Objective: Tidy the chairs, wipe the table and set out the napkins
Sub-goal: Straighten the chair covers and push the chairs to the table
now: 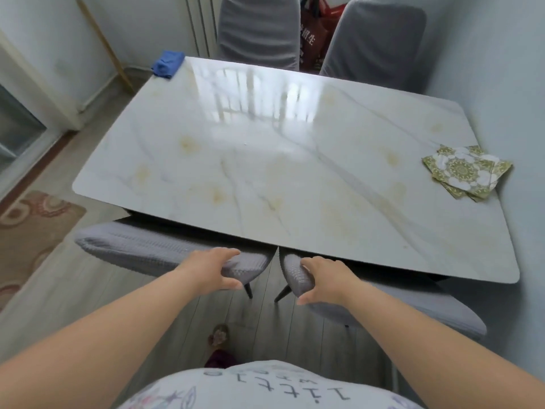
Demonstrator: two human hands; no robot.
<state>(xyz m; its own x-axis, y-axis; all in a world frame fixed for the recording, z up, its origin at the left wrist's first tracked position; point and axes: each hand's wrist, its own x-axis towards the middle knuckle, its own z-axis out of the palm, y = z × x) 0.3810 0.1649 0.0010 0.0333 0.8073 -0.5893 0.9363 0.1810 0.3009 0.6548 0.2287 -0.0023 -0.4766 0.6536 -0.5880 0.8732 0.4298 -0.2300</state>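
Two grey-covered chairs stand tucked under the near edge of the white marble table. My left hand grips the right end of the near left chair's back. My right hand grips the left end of the near right chair's back. A stack of green and white patterned napkins lies near the table's right edge. A folded blue cloth rests on the far left corner. Two more grey chairs stand at the far side.
A red bag sits between the far chairs by a radiator. A wall runs close along the table's right side. A patterned rug lies on the wood floor at the left, and a wooden stick leans on the far wall.
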